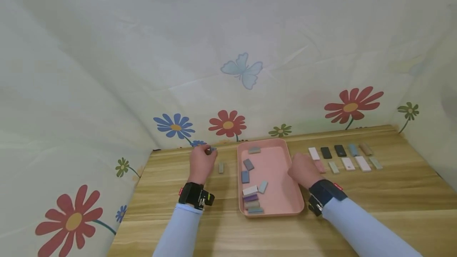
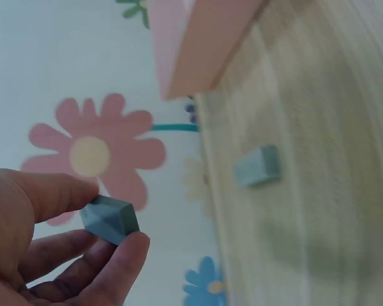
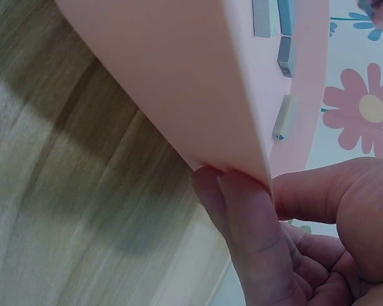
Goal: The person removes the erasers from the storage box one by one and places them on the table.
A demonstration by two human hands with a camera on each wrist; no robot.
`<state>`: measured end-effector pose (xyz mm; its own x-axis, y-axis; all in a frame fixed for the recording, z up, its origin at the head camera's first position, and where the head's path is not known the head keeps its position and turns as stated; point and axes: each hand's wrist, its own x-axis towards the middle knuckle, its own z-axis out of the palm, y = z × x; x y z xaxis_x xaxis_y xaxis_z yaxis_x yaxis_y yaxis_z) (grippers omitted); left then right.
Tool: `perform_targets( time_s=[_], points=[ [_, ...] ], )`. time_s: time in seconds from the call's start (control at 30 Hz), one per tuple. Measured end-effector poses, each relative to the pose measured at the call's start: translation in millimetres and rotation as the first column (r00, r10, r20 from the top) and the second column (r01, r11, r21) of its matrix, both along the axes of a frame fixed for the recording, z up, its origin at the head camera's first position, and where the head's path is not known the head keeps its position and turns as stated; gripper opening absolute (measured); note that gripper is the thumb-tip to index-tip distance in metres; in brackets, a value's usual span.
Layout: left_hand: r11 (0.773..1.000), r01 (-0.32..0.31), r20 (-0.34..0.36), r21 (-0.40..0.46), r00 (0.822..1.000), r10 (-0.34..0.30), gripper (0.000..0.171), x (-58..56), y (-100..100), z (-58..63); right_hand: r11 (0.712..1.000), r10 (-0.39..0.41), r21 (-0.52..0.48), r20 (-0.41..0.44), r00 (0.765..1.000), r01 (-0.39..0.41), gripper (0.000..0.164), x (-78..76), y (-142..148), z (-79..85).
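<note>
left fingers (image 2: 122,264) pinching | right fingers (image 3: 255,236) gripping | both forearms (image 1: 180,229) extended forward

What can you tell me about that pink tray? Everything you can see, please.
The pink tray is a shallow rectangle with rounded corners and smooth, raised walls; it looks like plastic. It is over the wooden table, its long sides running away from the person. Several small blocks lie inside, mostly toward its left side. The right hand pinches its right wall, thumb inside, fingers outside. I can't tell whether that side is slightly lifted.
</note>
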<state>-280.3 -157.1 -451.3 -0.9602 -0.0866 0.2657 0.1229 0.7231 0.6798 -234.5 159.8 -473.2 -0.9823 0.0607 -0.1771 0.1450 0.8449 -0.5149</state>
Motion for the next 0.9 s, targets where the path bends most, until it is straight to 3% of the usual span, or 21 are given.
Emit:
perform_targets(
  time_s=[0.23,0.37,0.5,0.6,0.9],
  points=[
    [0.993,-0.113,0.041,-0.030,0.993,0.115,0.024,-2.0,-12,-21.8,1.000,0.019,0.001,-0.036,0.999,-0.019,0.009,1.6,0,1.3],
    [0.987,-0.145,0.059,-0.073,0.987,0.149,0.016,-3.3,-14,-30.5,1.000,0.025,0.001,-0.037,0.999,-0.025,0.009,1.8,1,0.7],
    [0.984,-0.148,0.070,-0.100,0.985,0.156,0.038,-5.5,-16,-39.7,1.000,0.012,0.003,-0.023,1.000,-0.012,0.010,2.2,0,1.9],
    [0.979,-0.155,0.086,-0.129,0.982,0.167,0.044,-5.9,-17,-43.4,1.000,0.009,0.003,-0.015,1.000,-0.009,0.010,3.2,0,3.1],
    [0.965,-0.183,0.129,-0.187,0.969,0.209,0.040,-7.7,-15,-44.9,1.000,-0.005,-0.019,-0.003,1.000,0.005,0.010,4.0,0,2.1]
  ],
)
